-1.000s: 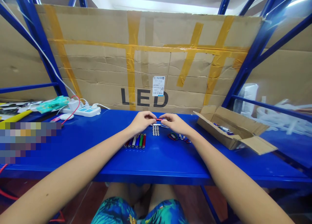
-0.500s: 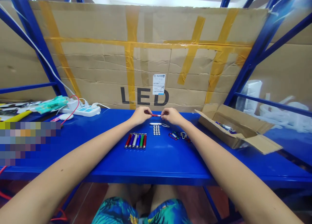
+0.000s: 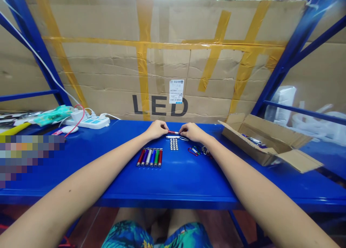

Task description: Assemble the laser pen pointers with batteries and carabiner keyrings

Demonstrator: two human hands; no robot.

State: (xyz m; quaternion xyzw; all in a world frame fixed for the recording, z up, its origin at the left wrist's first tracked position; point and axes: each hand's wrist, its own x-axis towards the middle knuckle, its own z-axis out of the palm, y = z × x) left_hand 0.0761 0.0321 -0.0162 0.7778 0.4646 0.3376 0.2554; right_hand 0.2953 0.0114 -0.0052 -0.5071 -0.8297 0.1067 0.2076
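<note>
At the far middle of the blue tabletop (image 3: 127, 179), my left hand (image 3: 157, 129) pinches the left end of a slim red mini flashlight (image 3: 173, 132). The fingertips of my right hand (image 3: 192, 131) close on its silver right end. Just in front lies a silver mini flashlight (image 3: 172, 137) with a carabiner at its right end. Rows of small silver button cells (image 3: 174, 144) sit nearer me. To their left, several red, purple, silver, blue and green mini flashlights (image 3: 150, 157) lie side by side. Coloured carabiners (image 3: 193, 151) rest by my right forearm, which partly hides them.
An open cardboard box (image 3: 251, 143) with small items inside stands at the right. At the back left are a white power strip (image 3: 93, 122) with cables and a teal packet (image 3: 52, 115). A taped cardboard panel (image 3: 113, 79) closes off the back, between blue rack posts.
Both hands have come slightly lower with the red flashlight, closer to the silver one on the table. The view has shifted a little. The other items appear unmoved.
</note>
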